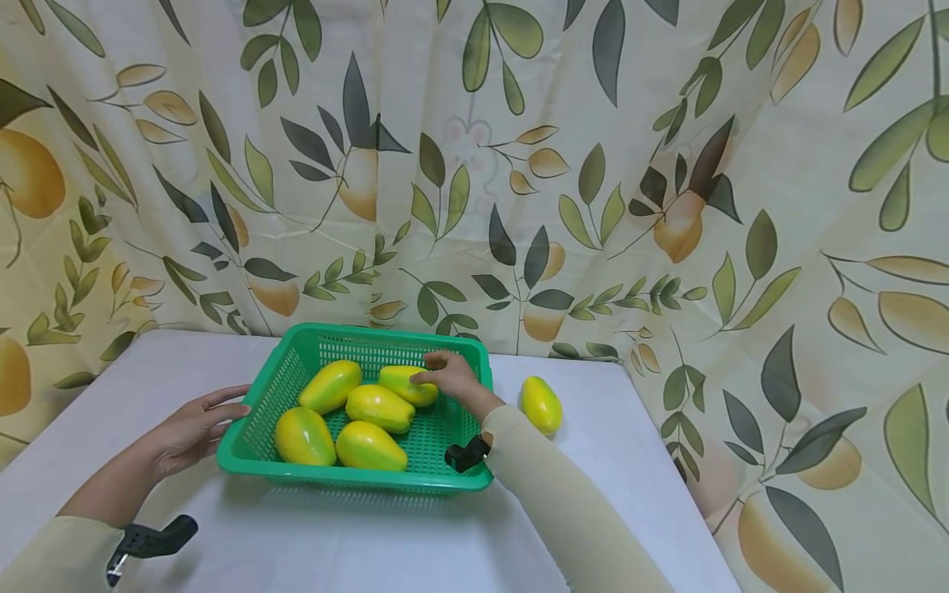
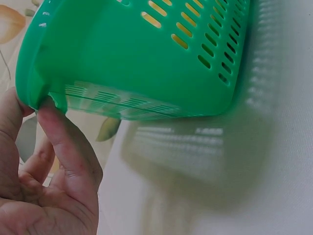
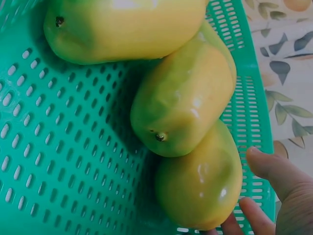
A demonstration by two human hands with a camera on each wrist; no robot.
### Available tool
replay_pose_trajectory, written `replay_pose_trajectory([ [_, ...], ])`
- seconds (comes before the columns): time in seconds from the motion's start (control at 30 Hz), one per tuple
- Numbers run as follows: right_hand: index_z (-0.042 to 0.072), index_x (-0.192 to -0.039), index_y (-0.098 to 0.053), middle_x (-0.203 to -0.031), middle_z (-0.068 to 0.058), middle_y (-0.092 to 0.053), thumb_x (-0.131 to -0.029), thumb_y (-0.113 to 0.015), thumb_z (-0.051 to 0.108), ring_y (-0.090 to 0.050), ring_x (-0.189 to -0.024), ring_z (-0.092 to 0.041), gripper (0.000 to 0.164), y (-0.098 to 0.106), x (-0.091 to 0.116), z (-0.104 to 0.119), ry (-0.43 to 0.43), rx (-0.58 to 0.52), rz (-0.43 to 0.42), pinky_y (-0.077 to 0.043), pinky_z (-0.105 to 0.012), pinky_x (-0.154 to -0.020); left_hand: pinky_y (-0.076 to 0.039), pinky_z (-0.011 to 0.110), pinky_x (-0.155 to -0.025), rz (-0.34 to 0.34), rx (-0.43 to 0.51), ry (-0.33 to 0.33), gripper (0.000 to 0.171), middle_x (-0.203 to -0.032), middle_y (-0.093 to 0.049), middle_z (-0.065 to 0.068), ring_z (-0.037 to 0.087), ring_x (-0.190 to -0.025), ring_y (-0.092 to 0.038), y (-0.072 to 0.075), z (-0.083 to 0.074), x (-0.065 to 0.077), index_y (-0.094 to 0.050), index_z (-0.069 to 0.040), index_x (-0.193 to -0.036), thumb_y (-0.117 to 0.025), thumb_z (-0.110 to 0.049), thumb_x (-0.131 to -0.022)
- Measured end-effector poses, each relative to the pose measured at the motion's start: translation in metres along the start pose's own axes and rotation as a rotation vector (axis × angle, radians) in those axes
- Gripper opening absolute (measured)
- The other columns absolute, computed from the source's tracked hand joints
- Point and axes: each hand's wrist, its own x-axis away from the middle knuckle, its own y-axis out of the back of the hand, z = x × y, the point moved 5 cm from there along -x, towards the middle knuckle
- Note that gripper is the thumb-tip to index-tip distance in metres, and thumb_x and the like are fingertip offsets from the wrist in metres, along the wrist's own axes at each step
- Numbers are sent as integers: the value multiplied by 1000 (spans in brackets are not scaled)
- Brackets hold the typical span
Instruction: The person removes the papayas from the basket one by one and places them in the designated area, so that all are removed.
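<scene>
A green plastic basket (image 1: 356, 479) on the table holds several yellow-green papayas (image 1: 374, 409). My left hand (image 1: 194, 430) pinches the rim at the basket's left side, thumb above and fingers below, as the left wrist view (image 2: 63, 166) also shows. Inside the basket, at its back right, my right hand (image 1: 454, 379) reaches over one papaya (image 1: 408, 385). In the right wrist view the fingertips are right at the end of that papaya (image 3: 200, 181), while the thumb (image 3: 269, 166) stands apart from it, near the basket wall.
One more papaya (image 1: 541, 405) lies on the white-covered table (image 1: 334, 543), outside the basket to the right and beside my right forearm. A curtain (image 1: 474, 181) printed with leaves and fruit hangs behind the table. Each wrist wears a black strap-on mount (image 1: 469, 453).
</scene>
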Motion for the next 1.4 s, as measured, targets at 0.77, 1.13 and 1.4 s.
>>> replay_pose_trajectory([
  [0.77, 4, -134, -58, -136, -15, -56, -82, -79, 19, -52, -123, -30, 58, -9, -5, -5, 15, 90, 47, -47, -43, -106, -60, 36, -85, 6, 16, 4, 80, -98, -65, -14, 12, -93, -71, -2, 0, 0, -10, -3, -156, -60, -27, -99],
  [1.13, 4, -134, -58, -133, -14, -57, -81, -80, 20, -55, -117, -28, 59, -11, -6, -5, 29, 144, 50, -51, -40, -101, -60, 36, -85, 17, 32, 5, 77, -98, -65, -14, 12, -92, -71, -1, -1, 1, -12, -4, -156, -59, -26, -99],
  [1.4, 5, -132, -59, -131, -13, -59, -81, -80, 20, -56, -113, -25, 57, -11, -9, -7, 24, 141, 57, -51, -38, -100, -60, 37, -86, 12, 29, 3, 78, -99, -65, -14, 12, -93, -71, -2, -1, 0, -12, -5, -156, -59, -27, -99],
])
